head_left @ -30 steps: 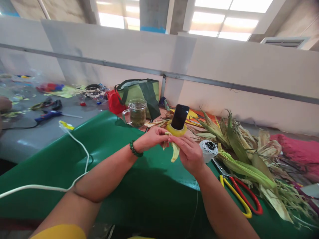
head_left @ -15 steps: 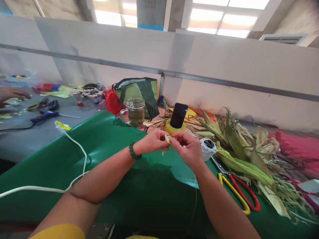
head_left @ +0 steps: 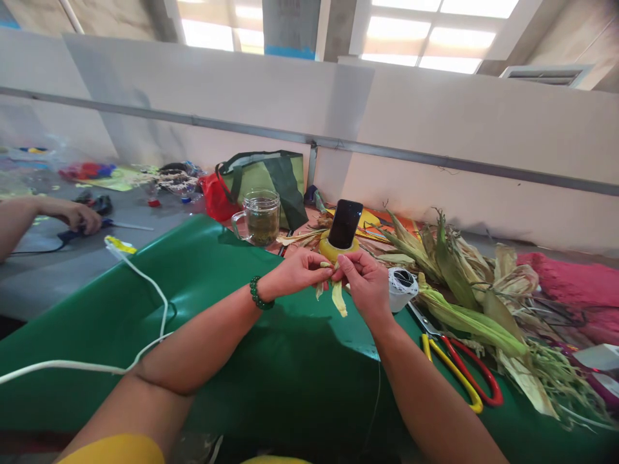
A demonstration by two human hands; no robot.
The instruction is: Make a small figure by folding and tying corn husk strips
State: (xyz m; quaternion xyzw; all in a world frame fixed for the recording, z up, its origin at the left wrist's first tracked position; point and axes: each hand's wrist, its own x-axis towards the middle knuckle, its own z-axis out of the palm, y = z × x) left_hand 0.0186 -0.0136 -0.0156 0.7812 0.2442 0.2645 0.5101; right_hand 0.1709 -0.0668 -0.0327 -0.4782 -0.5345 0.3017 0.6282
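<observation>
Left hand and right hand meet with fingertips together, both apparently pinching a pale husk strip. It should be light, soft and easily torn, best held by its upper end. Its long axis hangs nearly upright, loose tip down and slightly right, above the green mat, toward the mat's far edge.

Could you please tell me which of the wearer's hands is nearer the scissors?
Right: the right hand is left of the scissors; the left hand is farther left.
</observation>
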